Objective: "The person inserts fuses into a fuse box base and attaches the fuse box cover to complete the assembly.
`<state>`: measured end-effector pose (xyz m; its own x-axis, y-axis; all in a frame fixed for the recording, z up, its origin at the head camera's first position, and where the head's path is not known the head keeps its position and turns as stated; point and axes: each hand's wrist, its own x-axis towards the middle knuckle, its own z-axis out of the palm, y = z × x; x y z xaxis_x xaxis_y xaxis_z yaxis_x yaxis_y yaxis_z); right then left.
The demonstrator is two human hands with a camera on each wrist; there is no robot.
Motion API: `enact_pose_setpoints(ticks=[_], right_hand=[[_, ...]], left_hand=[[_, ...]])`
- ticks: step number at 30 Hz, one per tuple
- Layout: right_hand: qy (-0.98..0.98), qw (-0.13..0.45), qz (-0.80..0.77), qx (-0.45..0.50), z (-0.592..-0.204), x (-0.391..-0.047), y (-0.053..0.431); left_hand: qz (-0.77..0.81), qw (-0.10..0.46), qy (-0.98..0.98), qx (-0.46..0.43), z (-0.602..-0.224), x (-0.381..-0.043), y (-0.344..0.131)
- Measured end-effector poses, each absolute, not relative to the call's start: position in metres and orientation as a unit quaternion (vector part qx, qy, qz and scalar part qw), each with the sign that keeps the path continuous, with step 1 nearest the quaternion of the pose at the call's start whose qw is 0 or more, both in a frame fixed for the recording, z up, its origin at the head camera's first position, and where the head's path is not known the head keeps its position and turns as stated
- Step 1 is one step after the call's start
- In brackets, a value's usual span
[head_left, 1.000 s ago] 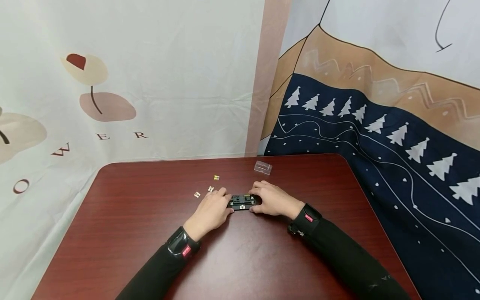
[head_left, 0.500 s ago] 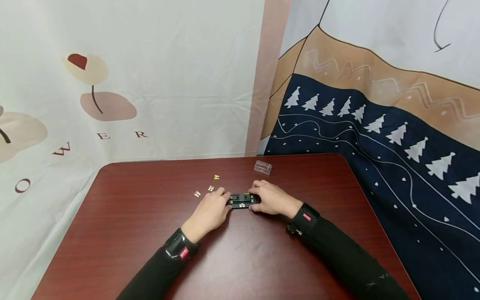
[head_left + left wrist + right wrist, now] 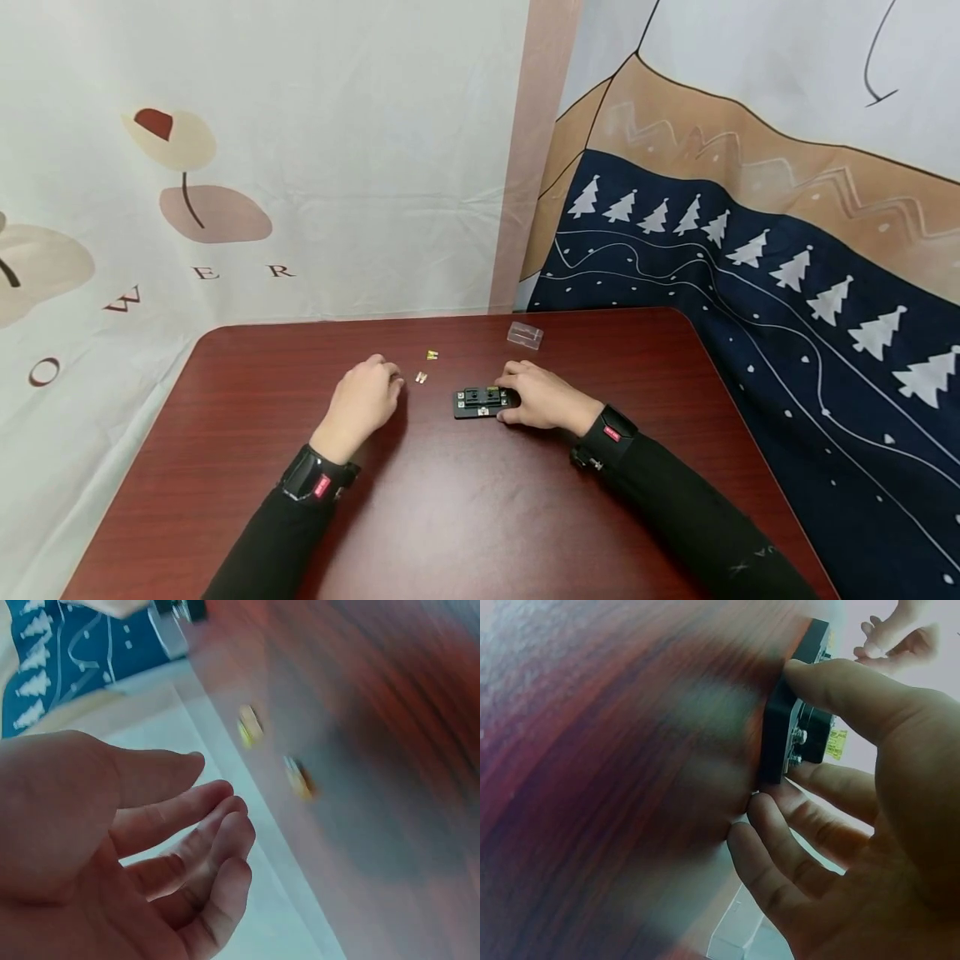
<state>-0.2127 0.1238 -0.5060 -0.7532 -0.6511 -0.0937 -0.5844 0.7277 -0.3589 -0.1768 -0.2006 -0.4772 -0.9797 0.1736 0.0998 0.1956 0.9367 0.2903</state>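
Note:
A black fuse block (image 3: 480,402) with screw terminals lies on the table in the head view. A yellow blade fuse (image 3: 836,744) shows on it in the right wrist view. My right hand (image 3: 543,397) grips the block's right end, thumb on the near side, fingers on the far side. My left hand (image 3: 362,406) is left of the block, fingers loosely bent and thumb apart from them in the left wrist view, with nothing seen between. Just right of its fingertips lie a pale small fuse (image 3: 422,377) and a yellow fuse (image 3: 432,355).
A clear plastic cover (image 3: 525,335) lies near the back edge of the reddish-brown table (image 3: 480,517). Behind the table hang a pale printed cloth (image 3: 360,167) and a dark blue one with white trees (image 3: 652,250).
My left hand has let go of the block's left end and moved left, over where another pale fuse lay, which is now hidden. My right hand keeps its grip on the block.

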Motion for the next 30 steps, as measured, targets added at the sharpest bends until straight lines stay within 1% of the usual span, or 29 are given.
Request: enact_pose_setpoints(ticks=[5,12,20,30], right_hand=[[0.923,0.107,-0.156,-0.334,-0.507,-0.213,0.125],[0.924,0.107,-0.151,-0.334,-0.505,-0.212,0.125],[0.923,0.107,-0.156,-0.335,-0.504,-0.211,0.124],[0.924,0.104,-0.155,-0.335,-0.507,-0.212,0.125]], left_hand=[[-0.153,0.028,-0.985,-0.074,-0.481,-0.182,-0.217],[-0.157,0.010,-0.986,-0.054,-0.488,-0.182,-0.214],[-0.153,0.029,-0.986,-0.051,-0.496,-0.182,-0.212],[-0.130,0.036,-0.989,-0.063,-0.497,-0.184,-0.211]])
